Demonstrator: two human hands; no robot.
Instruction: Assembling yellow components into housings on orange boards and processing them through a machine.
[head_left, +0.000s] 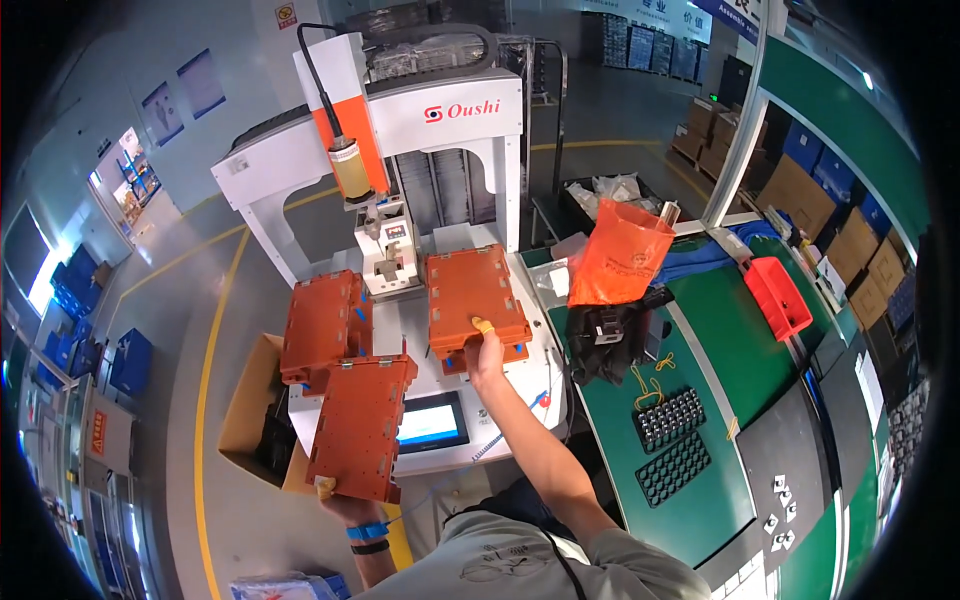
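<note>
My left hand (345, 505) grips the near edge of a reddish-brown fixture plate (355, 430), which it holds tilted over the machine's front left corner. A blue band and a dark band circle that wrist. My right hand (487, 358), yellow covering on a fingertip, is closed on the near edge of a second reddish-brown fixture (470, 290) on the right of the machine bed; its fingers beneath the edge are hidden. A third such fixture (318, 325) lies on the left of the bed, partly behind the held plate.
A white gantry machine (470, 125) with a screwdriver head (350, 172) spans the bed; its screen (430, 422) faces me. On the green bench (690, 510) at right are black hole trays (672, 470), an orange bag (622, 255) and a red bin (777, 300). A cardboard box (245, 420) stands left.
</note>
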